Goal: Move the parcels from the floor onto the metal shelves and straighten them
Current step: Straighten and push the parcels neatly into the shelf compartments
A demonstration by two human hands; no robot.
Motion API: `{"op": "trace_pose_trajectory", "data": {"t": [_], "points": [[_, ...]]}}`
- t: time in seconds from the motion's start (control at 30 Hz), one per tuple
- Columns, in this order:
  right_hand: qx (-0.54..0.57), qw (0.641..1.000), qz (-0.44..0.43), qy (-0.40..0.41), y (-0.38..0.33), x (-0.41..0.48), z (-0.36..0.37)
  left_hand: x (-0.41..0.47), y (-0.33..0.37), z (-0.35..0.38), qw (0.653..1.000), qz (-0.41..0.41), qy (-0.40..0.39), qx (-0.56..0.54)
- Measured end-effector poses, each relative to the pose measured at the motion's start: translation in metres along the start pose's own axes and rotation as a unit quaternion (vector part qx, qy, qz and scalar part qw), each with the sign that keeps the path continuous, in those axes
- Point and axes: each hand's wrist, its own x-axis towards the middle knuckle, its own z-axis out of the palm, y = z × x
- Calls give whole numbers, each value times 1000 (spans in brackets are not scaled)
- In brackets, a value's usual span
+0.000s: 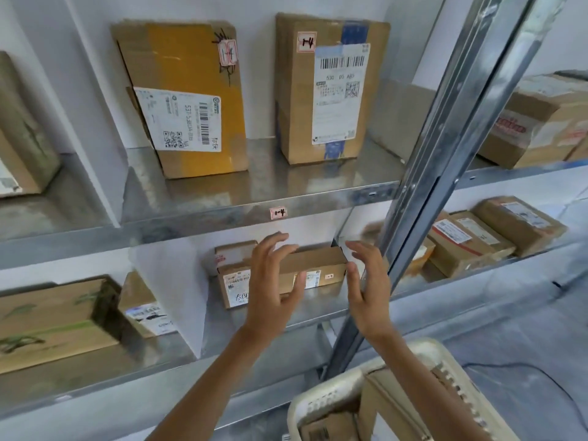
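A flat brown parcel with white labels lies on the lower metal shelf, long side facing out

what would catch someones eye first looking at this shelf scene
Most likely the two open hands in the middle, the left hand and right hand, spread on either side of a flat cardboard parcel on the lower metal shelf, neither with a closed grip on it. Next, the two tall boxes standing on the shelf above: the yellow-taped box and the box with the big white label.
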Motion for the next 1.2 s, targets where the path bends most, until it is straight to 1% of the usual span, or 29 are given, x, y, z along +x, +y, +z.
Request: {"op": "trace_pose_trajectory", "data": {"t": [0.07,0.13,0.33,0.4,0.5,0.6,0.7,0.87,1.0,1.13,1.2], "points": [[1,999,37,-11,17,-11,8,-17,-15,9,1000,-22,-21,7],[-4,997,81,-6,37,-20,20,-30,-31,19,998,-44,-31,16],[-42,986,160,-36,105,-29,64,-61,-93,52,987,-147,-40,52],[-55,979,194,-40,123,-32,77,-68,-110,61,983,-169,-35,65],[-65,960,270,-38,142,-38,91,-74,-129,75,976,-203,-18,79],[-67,952,298,-28,156,-43,102,-84,-145,88,972,-222,-28,76],[-43,941,334,-30,168,-46,110,-92,-151,99,966,-249,-19,71],[-18,938,345,-24,170,-42,118,-85,-153,105,963,-264,-8,44],[1,935,352,-31,171,-33,121,-80,-163,110,956,-290,-24,36],[-12,934,351,-71,172,-27,118,-83,-168,110,958,-283,-52,23],[-17,934,350,-75,166,-27,115,-82,-165,106,959,-277,-55,14]]}}
